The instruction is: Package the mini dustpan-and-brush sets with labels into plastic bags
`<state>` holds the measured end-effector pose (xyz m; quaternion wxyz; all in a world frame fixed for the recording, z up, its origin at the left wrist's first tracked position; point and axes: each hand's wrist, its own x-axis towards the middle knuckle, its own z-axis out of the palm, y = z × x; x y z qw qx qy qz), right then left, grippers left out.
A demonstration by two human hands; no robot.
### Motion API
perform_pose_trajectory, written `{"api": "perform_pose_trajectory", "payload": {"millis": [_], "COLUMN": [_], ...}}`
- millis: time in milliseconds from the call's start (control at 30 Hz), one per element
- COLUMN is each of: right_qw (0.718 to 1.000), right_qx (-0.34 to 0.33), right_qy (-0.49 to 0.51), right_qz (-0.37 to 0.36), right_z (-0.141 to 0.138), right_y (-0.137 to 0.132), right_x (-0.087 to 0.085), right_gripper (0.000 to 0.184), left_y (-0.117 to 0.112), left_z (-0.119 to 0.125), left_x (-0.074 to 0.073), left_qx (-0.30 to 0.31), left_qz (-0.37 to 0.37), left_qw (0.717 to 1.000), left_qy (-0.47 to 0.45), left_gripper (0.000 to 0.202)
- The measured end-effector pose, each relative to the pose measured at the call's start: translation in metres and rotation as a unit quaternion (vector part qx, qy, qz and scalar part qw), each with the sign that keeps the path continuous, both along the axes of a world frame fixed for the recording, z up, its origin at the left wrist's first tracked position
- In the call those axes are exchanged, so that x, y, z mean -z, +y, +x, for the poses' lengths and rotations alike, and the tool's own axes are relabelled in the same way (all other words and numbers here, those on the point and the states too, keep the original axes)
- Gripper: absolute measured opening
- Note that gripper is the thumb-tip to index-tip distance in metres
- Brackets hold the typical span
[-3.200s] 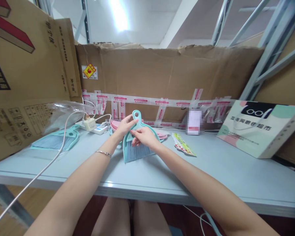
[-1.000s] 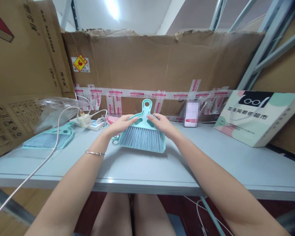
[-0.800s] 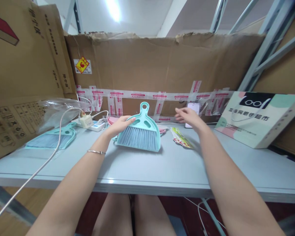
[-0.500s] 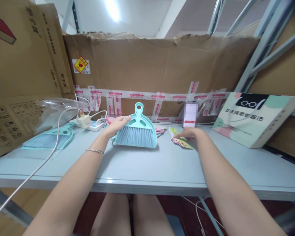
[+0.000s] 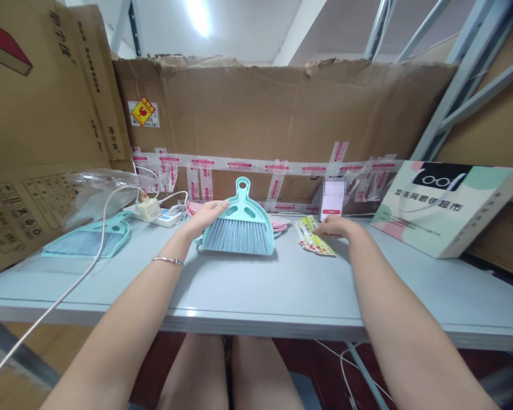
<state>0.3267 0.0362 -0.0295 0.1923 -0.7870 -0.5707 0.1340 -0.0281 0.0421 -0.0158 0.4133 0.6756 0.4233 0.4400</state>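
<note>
My left hand (image 5: 209,216) is closed on the left edge of a light-blue dustpan (image 5: 249,212), which stands nearly upright with its handle at the top. A brush with grey-blue bristles (image 5: 239,236) sits inside the pan. Pink and blue pieces show partly behind it. To the right, my right hand (image 5: 334,226) pinches the edge of a yellow-green packet (image 5: 310,228), one of a few small printed packets close together on the table. Just behind this hand, a phone (image 5: 332,202) with a lit screen leans upright.
Another light-blue dustpan with brush (image 5: 92,236) lies at the left in clear plastic. A power strip (image 5: 165,217) with a plug stands behind it, and a white cable (image 5: 89,265) crosses the table edge. A printed box (image 5: 436,210) stands right; large cardboard (image 5: 256,114) closes the back.
My right hand has shifted slightly back and right with the packet's edge, and more of the yellow-green packet shows. My left hand and the dustpan stay in place.
</note>
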Motion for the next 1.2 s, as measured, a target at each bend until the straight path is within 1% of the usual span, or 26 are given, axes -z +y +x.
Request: {"api": "perform_pose_trajectory", "payload": {"millis": [100, 133, 167, 200, 233, 267, 300, 333, 367, 400, 433, 467, 500, 533, 600, 633, 667, 733, 833, 1000, 1133, 1200], "right_qw": [0.999, 0.999, 1.000, 0.999, 0.994, 0.979, 0.952, 0.910, 0.859, 0.809, 0.770, 0.751, 0.746, 0.749, 0.762, 0.770, 0.779, 0.795, 0.801, 0.802, 0.798, 0.796], "right_qx": [0.006, 0.006, 0.008, 0.008, -0.002, -0.027, -0.066, -0.110, -0.152, -0.180, -0.188, -0.183, -0.183, -0.198, -0.238, -0.245, -0.237, -0.199, -0.153, -0.144, -0.123, -0.112], "right_qy": [-0.006, -0.014, -0.016, -0.004, 0.034, 0.100, 0.189, 0.289, 0.385, 0.464, 0.524, 0.562, 0.582, 0.592, 0.588, 0.580, 0.573, 0.564, 0.562, 0.555, 0.560, 0.563], "right_qz": [-0.046, -0.035, -0.005, 0.045, 0.108, 0.174, 0.233, 0.277, 0.302, 0.312, 0.310, 0.295, 0.268, 0.222, 0.132, 0.102, 0.089, 0.098, 0.135, 0.168, 0.185, 0.195], "right_z": [-0.001, -0.001, -0.002, -0.003, -0.006, -0.010, -0.017, -0.025, -0.037, -0.051, -0.067, -0.084, -0.102, -0.120, -0.150, -0.161, -0.170, -0.179, -0.181, -0.182, -0.186, -0.188], "right_y": [-0.009, -0.013, -0.019, -0.025, -0.031, -0.037, -0.042, -0.046, -0.048, -0.050, -0.052, -0.052, -0.053, -0.054, -0.055, -0.055, -0.055, -0.052, -0.046, -0.041, -0.040, -0.040], "right_x": [-0.016, -0.023, -0.031, -0.040, -0.047, -0.054, -0.059, -0.063, -0.065, -0.065, -0.063, -0.059, -0.054, -0.048, -0.035, -0.028, -0.022, -0.012, -0.004, -0.003, -0.003, -0.003], "right_gripper": [0.025, 0.025, 0.025, 0.024, 0.022, 0.020, 0.018, 0.018, 0.018, 0.019, 0.020, 0.020, 0.019, 0.019, 0.018, 0.018, 0.017, 0.016, 0.018, 0.022, 0.025, 0.027], "left_y": [0.001, 0.001, 0.002, 0.002, 0.003, 0.004, 0.005, 0.006, 0.006, 0.007, 0.008, 0.008, 0.009, 0.009, 0.010, 0.010, 0.010, 0.009, 0.008, 0.005, 0.006, 0.006], "left_z": [0.000, 0.000, -0.001, -0.001, -0.001, -0.002, -0.002, -0.002, -0.003, -0.003, -0.003, -0.003, -0.002, -0.002, 0.000, 0.001, 0.002, 0.006, 0.012, 0.018, 0.018, 0.018], "left_x": [0.001, 0.001, 0.001, 0.001, 0.001, 0.001, 0.000, 0.000, -0.001, -0.001, 0.000, 0.000, 0.000, 0.001, 0.002, 0.002, 0.003, 0.003, 0.002, 0.002, 0.003, 0.003], "left_qx": [-0.005, -0.008, -0.010, -0.010, -0.008, -0.009, -0.013, -0.021, -0.034, -0.052, -0.071, -0.086, -0.095, -0.098, -0.094, -0.094, -0.097, -0.110, -0.129, -0.115, -0.126, -0.121], "left_qz": [0.001, 0.003, 0.005, 0.007, 0.009, 0.008, 0.008, 0.009, 0.013, 0.016, 0.019, 0.019, 0.017, 0.012, 0.008, 0.012, 0.019, 0.034, 0.046, 0.038, 0.041, 0.037], "left_qw": [1.000, 1.000, 1.000, 1.000, 1.000, 0.999, 0.999, 0.999, 0.998, 0.996, 0.995, 0.993, 0.992, 0.992, 0.991, 0.989, 0.987, 0.982, 0.976, 0.975, 0.976, 0.976], "left_qy": [-0.008, -0.012, -0.016, -0.021, -0.026, -0.032, -0.039, -0.047, -0.055, -0.064, -0.071, -0.076, -0.080, -0.083, -0.098, -0.110, -0.125, -0.152, -0.169, -0.186, -0.173, -0.180], "left_gripper": [0.054, 0.052, 0.050, 0.049, 0.048, 0.048, 0.048, 0.048, 0.049, 0.050, 0.050, 0.051, 0.051, 0.051, 0.050, 0.049, 0.049, 0.050, 0.049, 0.043, 0.044, 0.045]}}
